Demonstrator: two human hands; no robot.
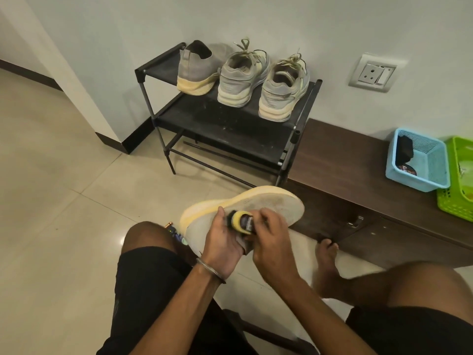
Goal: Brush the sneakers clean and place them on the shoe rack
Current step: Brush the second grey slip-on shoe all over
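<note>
A grey sneaker (pixel 271 204) with a yellowish sole edge is held sole-up over my lap. My left hand (pixel 222 243) grips it near the heel, thumb on the sole. My right hand (pixel 272 235), motion-blurred, holds a small brush (pixel 242 222) with a yellow body and dark bristles against the sole. Against the wall stands the black shoe rack (pixel 160 70). Its top shelf carries a matching grey slip-on sneaker (pixel 197 70) and two laced grey sneakers (pixel 243 75), (pixel 281 90), heels toward me.
A dark wooden low cabinet (pixel 340 160) runs along the wall right of the rack. On it sit a blue basket (pixel 432 175) with dark items and a green basket (pixel 458 201). My bare foot (pixel 326 267) rests on the tiled floor. A wall socket (pixel 376 73) is above.
</note>
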